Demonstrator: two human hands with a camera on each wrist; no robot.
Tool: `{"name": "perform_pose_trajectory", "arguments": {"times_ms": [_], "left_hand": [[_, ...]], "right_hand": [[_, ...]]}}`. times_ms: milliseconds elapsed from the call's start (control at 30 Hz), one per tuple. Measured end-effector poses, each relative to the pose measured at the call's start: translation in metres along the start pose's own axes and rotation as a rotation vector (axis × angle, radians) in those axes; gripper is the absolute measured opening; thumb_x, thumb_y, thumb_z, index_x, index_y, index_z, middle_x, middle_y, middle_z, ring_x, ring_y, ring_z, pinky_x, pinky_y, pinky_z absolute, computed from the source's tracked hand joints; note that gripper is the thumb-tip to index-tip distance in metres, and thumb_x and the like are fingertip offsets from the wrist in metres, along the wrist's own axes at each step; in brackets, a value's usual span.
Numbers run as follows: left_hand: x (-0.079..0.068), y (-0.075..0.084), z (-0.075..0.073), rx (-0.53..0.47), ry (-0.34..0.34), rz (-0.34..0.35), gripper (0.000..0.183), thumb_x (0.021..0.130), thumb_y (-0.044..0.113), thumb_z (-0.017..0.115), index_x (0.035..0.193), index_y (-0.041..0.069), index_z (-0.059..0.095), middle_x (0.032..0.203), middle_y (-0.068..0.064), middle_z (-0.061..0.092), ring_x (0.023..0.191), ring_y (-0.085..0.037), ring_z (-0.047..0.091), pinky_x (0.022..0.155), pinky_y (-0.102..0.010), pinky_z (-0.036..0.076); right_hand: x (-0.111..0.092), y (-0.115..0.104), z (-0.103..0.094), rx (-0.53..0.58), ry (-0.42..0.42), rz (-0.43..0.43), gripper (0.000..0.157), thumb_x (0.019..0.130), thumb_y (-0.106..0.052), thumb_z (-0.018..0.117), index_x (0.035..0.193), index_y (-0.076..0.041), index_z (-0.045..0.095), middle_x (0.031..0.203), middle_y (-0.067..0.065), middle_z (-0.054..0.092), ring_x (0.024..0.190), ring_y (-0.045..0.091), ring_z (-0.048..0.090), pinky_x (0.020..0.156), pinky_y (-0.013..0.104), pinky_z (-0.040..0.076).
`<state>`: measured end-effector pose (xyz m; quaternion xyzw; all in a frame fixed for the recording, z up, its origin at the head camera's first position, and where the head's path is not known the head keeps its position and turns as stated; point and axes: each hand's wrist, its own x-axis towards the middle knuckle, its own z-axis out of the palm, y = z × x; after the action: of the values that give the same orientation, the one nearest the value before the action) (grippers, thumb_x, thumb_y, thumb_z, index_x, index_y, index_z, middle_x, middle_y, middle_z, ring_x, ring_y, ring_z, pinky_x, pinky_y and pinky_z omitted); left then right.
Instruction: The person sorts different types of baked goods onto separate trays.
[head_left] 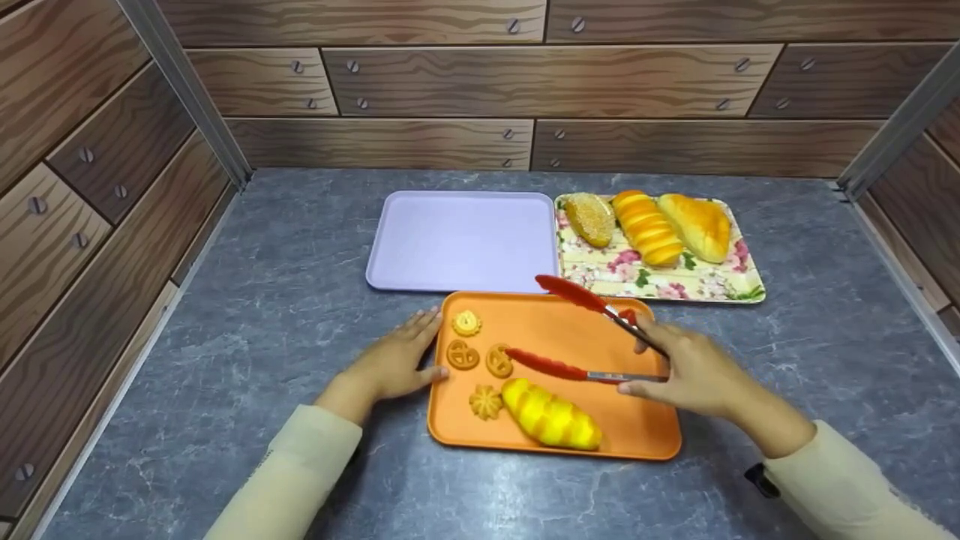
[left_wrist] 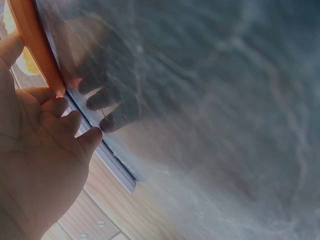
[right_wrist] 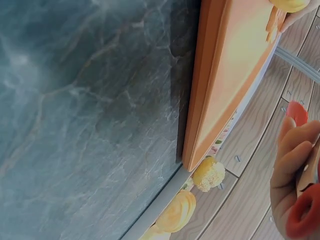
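My right hand (head_left: 694,367) holds red-tipped tongs (head_left: 555,366), their arms spread wide over the orange tray (head_left: 585,322). The lower tip overlaps a pretzel-shaped cookie (head_left: 498,361) in the head view. Left of it lies a second pretzel-shaped cookie (head_left: 463,355); a round cookie (head_left: 466,323) is above and a flower-shaped cookie (head_left: 486,403) below. A yellow ridged bread loaf (head_left: 553,416) sits along the tray's near side. My left hand (head_left: 397,358) rests at the tray's left edge, fingers extended and thumb at the rim. In the left wrist view its fingertips meet the orange side.
Behind the orange tray lies a lilac tray (head_left: 465,240). Beside it, a floral tray (head_left: 622,281) carries a seeded bun (head_left: 590,219), a ridged loaf (head_left: 646,229) and a triangular bread (head_left: 697,227). Wood-patterned walls (head_left: 427,82) enclose the grey marbled table (head_left: 285,255).
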<state>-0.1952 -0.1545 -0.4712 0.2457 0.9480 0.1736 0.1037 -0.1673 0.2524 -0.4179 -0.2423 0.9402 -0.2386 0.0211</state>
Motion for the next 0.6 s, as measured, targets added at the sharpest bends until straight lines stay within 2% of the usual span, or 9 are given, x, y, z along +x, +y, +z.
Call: {"name": "perform_pose_trajectory", "arguments": {"times_ms": [233, 400, 600], "left_hand": [[-0.001, -0.001, 0.0, -0.007, -0.004, -0.016, 0.082, 0.092, 0.049, 0.055, 0.153, 0.009, 0.018, 0.157, -0.008, 0.017, 0.143, -0.027, 0.014, 0.113, -0.045, 0.018], [-0.002, 0.0, -0.002, -0.012, -0.006, -0.026, 0.082, 0.092, 0.049, 0.055, 0.153, 0.009, 0.018, 0.157, -0.007, 0.015, 0.143, -0.026, 0.014, 0.113, -0.044, 0.017], [-0.001, 0.001, -0.001, -0.009, -0.025, -0.036, 0.083, 0.092, 0.051, 0.054, 0.154, 0.01, 0.016, 0.158, -0.006, 0.014, 0.143, -0.025, 0.012, 0.114, -0.043, 0.016]], "right_hand": [[-0.01, 0.0, -0.002, 0.031, -0.093, -0.058, 0.093, 0.074, -0.056, 0.074, 0.139, 0.003, 0.044, 0.098, -0.004, 0.059, 0.053, 0.003, 0.04, 0.047, 0.023, 0.039], [-0.016, 0.002, -0.004, 0.041, -0.148, -0.116, 0.092, 0.075, -0.054, 0.075, 0.14, 0.002, 0.043, 0.096, -0.005, 0.059, 0.053, 0.001, 0.043, 0.046, 0.022, 0.041], [-0.023, 0.005, -0.007, 0.054, -0.221, -0.14, 0.092, 0.075, -0.055, 0.074, 0.14, 0.002, 0.044, 0.095, -0.004, 0.059, 0.055, 0.0, 0.046, 0.048, 0.022, 0.042]]}}
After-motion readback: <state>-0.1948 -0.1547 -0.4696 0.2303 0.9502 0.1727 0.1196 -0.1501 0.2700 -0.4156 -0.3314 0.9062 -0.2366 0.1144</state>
